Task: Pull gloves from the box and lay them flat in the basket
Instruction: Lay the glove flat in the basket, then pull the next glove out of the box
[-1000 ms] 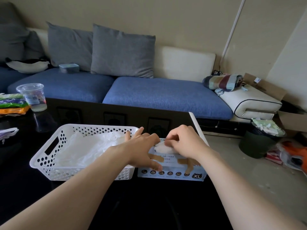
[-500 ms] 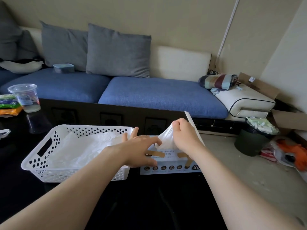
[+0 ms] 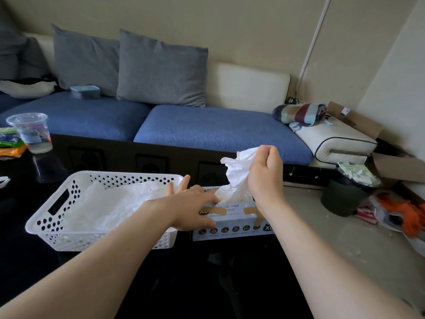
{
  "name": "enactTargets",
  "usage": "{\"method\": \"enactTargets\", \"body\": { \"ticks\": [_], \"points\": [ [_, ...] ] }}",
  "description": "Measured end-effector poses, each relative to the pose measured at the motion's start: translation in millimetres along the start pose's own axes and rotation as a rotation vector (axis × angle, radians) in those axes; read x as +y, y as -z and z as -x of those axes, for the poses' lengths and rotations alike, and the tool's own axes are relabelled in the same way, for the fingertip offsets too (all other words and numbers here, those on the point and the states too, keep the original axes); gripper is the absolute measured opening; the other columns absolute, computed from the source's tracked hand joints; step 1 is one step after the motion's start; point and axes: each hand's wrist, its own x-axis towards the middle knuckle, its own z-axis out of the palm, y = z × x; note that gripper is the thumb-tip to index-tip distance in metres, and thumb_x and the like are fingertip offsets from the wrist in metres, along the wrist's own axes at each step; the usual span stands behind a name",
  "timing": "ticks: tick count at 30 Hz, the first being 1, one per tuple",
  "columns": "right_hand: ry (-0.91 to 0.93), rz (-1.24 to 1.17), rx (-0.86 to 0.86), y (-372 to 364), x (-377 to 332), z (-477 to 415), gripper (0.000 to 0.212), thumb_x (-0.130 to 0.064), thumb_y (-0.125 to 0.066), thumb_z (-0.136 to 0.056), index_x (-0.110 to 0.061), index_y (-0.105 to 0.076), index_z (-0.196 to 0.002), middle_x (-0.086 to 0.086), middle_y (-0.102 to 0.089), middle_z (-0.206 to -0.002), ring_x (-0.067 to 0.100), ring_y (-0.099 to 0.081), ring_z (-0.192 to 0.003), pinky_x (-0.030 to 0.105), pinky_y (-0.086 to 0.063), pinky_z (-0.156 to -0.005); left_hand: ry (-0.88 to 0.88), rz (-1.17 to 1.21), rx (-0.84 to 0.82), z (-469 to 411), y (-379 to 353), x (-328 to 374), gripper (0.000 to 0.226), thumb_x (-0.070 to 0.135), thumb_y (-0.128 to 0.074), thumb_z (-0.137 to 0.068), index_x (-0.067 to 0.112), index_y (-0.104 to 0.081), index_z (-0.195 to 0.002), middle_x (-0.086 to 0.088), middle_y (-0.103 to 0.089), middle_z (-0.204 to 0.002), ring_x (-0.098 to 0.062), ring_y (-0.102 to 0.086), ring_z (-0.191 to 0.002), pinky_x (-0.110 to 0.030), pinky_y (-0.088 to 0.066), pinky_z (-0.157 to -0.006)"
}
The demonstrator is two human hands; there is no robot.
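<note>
- Aloft, the right hand (image 3: 264, 178) grips a crumpled white disposable glove (image 3: 236, 171), its lower end in the pale-blue cardboard glove box (image 3: 230, 230).
- Meanwhile the left hand (image 3: 193, 210) presses flat, fingers spread, on that box.
- Beside it, a white perforated plastic basket (image 3: 46, 217) sits on the glossy black table (image 3: 207, 284); a blue-cushioned sofa (image 3: 218, 127) stands behind.

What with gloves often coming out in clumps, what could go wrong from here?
The glove, bunched in the right hand, has its tail inside the box, so extra gloves may drag out. The left hand only presses the box flat-fingered, so it could lift. The crumpled glove may land creased in the basket.
</note>
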Motion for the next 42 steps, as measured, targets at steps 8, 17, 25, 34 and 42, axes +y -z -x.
{"method": "enactTargets", "body": {
  "ticks": [8,17,25,34,42],
  "points": [
    [0.200,-0.105,0.153,-14,-26,8,0.026,-0.020,-0.031,-0.117,-0.009,-0.048,-0.102,-0.008,-0.048,-0.085,-0.008,-0.047,-0.069,0.010,-0.040,-0.070,0.021,-0.068,-0.035,1,-3,1,0.064,0.064,-0.055,-0.099,0.053,-0.030,-0.157,0.005,-0.009,-0.174,-0.035,0.028,-0.157,-0.074,0.017,-0.116],
    [0.415,-0.082,0.196,-10,-54,15,0.021,-0.013,-0.033,-0.117,-0.004,-0.048,-0.107,-0.010,-0.045,-0.077,-0.009,-0.048,-0.063,0.010,-0.038,-0.060,0.002,-0.022,-0.023,11,5,4,0.059,0.062,-0.055,-0.099,0.048,-0.040,-0.154,0.006,-0.022,-0.172,-0.030,0.022,-0.159,-0.073,0.018,-0.118],
    [0.403,0.055,-0.197,-20,-35,20,0.013,-0.023,-0.042,-0.115,-0.012,-0.048,-0.110,-0.011,-0.043,-0.059,0.007,-0.041,-0.047,0.021,-0.030,-0.049,-0.032,0.937,0.495,21,28,8,0.041,0.025,-0.034,-0.108,0.028,-0.074,-0.105,0.005,-0.078,-0.104,-0.014,-0.072,-0.105,-0.043,-0.053,-0.098],
    [0.358,0.125,-0.354,-35,-39,30,0.011,-0.028,-0.061,-0.108,-0.022,-0.059,-0.100,-0.011,-0.069,-0.090,0.004,-0.065,-0.078,0.015,-0.047,-0.066,-0.070,1.296,0.626,42,44,-1,0.054,0.058,-0.063,-0.098,0.006,-0.078,-0.105,-0.019,-0.077,-0.102,-0.033,-0.076,-0.098,-0.047,-0.060,-0.086],
    [-0.113,-0.025,-0.608,-46,-42,32,0.039,-0.029,-0.072,-0.093,-0.036,-0.053,-0.125,-0.003,-0.072,-0.118,0.013,-0.072,-0.103,0.037,-0.060,-0.087,-0.087,1.290,0.709,52,45,-18,0.048,0.045,-0.056,-0.108,0.001,-0.075,-0.102,-0.018,-0.075,-0.094,-0.023,-0.070,-0.084,-0.042,-0.057,-0.081]
  ]
}}
